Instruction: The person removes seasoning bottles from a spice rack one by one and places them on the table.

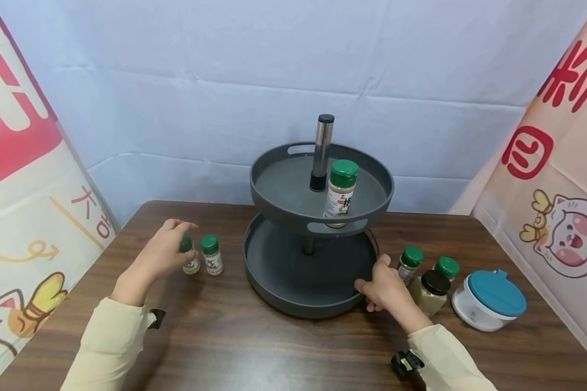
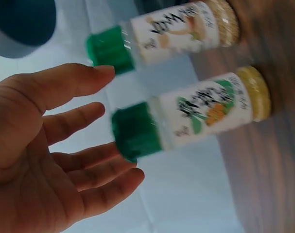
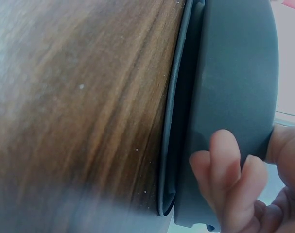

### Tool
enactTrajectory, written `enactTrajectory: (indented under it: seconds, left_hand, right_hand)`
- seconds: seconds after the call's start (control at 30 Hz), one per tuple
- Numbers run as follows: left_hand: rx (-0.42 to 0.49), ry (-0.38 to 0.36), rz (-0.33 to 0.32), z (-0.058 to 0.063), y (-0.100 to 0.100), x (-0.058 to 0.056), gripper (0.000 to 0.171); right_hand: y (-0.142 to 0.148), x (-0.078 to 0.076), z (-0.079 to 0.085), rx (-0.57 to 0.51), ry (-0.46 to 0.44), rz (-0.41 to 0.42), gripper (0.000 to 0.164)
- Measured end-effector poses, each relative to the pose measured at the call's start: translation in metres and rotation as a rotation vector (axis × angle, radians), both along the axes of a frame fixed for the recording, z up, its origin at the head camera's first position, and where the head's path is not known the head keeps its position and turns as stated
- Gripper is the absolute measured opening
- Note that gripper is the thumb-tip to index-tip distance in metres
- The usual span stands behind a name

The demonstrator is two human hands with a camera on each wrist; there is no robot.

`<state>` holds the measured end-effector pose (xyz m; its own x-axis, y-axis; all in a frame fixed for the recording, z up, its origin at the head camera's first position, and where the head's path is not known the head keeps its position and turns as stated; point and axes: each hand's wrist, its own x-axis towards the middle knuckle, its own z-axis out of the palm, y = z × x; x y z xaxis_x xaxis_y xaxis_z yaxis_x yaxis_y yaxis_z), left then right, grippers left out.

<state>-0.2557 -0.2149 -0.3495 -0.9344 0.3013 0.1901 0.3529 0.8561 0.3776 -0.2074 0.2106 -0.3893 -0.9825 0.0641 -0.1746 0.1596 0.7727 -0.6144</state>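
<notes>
A dark grey two-tier turntable stands mid-table. The fingers of my right hand curl against the outer wall of its lower tray, thumb at the rim. To the left, my left hand reaches toward two green-capped spice bottles, its fingers spread and slightly bent. The nearer yellow-filled bottle has its cap right at my fingertips, and the other spice bottle stands beside it. On the upper tray one green-capped spice bottle stands upright.
Right of the turntable stand two more green-capped bottles, a black-lidded jar and a white container with a blue lid. A steel post rises through the upper tray. Pale cloth hangs behind the wooden table.
</notes>
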Motion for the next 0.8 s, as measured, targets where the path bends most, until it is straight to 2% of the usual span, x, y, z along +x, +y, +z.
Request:
enactTrajectory:
  seconds: [0.2, 0.47, 0.8]
  left_hand:
    - [-0.026, 0.111, -0.072, 0.009, 0.016, 0.01, 0.046]
    - [-0.036, 0.239, -0.149, 0.01, 0.037, 0.014, 0.042]
    - [-0.036, 0.243, -0.245, 0.003, 0.056, 0.018, 0.039]
  right_hand:
    - [0.0, 0.0, 0.0, 0.007, -0.002, -0.002, 0.076]
    - [0.0, -0.001, 0.001, 0.007, 0.0, -0.004, 0.077]
    - [0.001, 0.0, 0.0, -0.001, -0.008, 0.005, 0.079]
